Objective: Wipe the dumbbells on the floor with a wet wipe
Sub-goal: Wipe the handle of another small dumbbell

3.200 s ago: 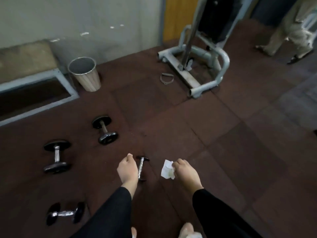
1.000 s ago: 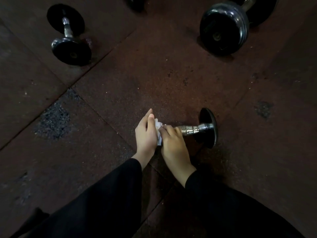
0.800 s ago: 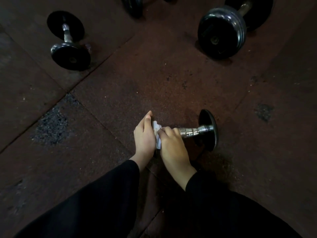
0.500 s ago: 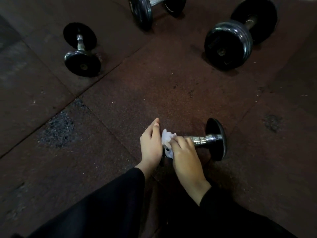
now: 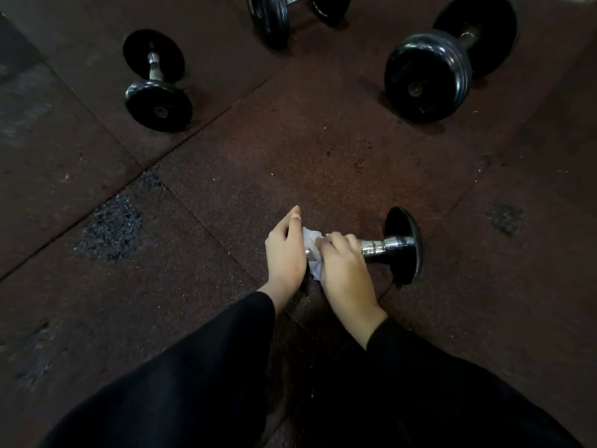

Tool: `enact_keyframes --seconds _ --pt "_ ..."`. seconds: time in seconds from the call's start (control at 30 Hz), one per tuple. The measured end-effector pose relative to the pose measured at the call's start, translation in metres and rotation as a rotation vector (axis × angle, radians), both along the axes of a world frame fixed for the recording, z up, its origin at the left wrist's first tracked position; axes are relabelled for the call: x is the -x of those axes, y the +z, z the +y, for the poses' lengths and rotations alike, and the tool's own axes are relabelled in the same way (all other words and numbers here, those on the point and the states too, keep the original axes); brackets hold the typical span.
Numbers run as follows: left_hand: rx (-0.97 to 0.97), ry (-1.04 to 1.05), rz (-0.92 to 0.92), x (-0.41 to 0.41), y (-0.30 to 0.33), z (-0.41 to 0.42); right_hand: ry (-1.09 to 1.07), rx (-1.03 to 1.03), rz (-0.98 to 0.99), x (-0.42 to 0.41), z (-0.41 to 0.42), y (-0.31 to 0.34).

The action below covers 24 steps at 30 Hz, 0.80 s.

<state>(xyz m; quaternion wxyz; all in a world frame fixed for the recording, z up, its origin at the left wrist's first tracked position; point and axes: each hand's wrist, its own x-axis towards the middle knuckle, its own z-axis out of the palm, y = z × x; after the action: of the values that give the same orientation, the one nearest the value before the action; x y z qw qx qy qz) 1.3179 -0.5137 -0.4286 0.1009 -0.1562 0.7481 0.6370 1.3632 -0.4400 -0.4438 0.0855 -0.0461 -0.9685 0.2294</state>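
Since half a second ago the right hand point(image 5: 345, 273) has slid the wet wipe point(image 5: 312, 250) a little toward the left end of the small dumbbell point(image 5: 392, 245), so that more of the chrome handle shows. This dumbbell lies on the floor point(image 5: 290, 156) directly in front of the person, with its right black plate standing on edge and its left plate hidden behind the left hand point(image 5: 286, 253). The left hand lies against that hidden end with the fingers nearly straight, and I judge that it steadies the dumbbell. The right hand has its fingers curled over the handle and presses the crumpled wipe onto it. The wipe is soft and light and will bunch easily. The dumbbell is stiff metal, heavy for its size, and it can roll on its round plates. The smooth handle may become slippery when wet, so the plate is probably the better place to hold. Three larger dumbbells, the left dumbbell point(image 5: 156, 82), the middle dumbbell point(image 5: 274, 14) and the thick dumbbell point(image 5: 433, 72), wait further away.
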Motion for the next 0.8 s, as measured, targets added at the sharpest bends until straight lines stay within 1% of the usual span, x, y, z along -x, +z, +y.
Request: enact_keyframes --seconds 0.13,0.23,0.3,0.4,0.5,0.6,0.7,0.8 --pt "0.015 -0.001 -0.014 0.002 -0.001 -0.001 0.030 0.026 -0.028 0.001 -0.016 0.001" --pt "0.016 0.005 -0.013 -0.002 -0.002 -0.001 0.066 -0.048 -0.033 -0.011 -0.001 -0.005" --pt "0.016 0.014 -0.012 -0.002 -0.002 0.000 0.045 -0.067 -0.026 -0.013 0.011 -0.007" --pt "0.010 0.033 -0.017 0.002 0.000 0.001 0.001 -0.030 -0.048 -0.005 0.003 -0.005" --pt "0.018 0.029 -0.006 0.002 0.000 0.001 0.054 -0.051 -0.111 0.002 -0.014 -0.001" --pt "0.018 0.022 0.000 0.002 -0.001 0.001 0.076 -0.015 -0.182 -0.006 -0.011 -0.001" --pt "0.012 0.036 0.000 0.002 -0.001 0.002 0.051 -0.123 -0.111 -0.011 0.007 -0.001" --pt "0.011 0.046 0.004 0.002 -0.002 0.002 -0.054 -0.226 -0.167 -0.010 0.023 -0.002"
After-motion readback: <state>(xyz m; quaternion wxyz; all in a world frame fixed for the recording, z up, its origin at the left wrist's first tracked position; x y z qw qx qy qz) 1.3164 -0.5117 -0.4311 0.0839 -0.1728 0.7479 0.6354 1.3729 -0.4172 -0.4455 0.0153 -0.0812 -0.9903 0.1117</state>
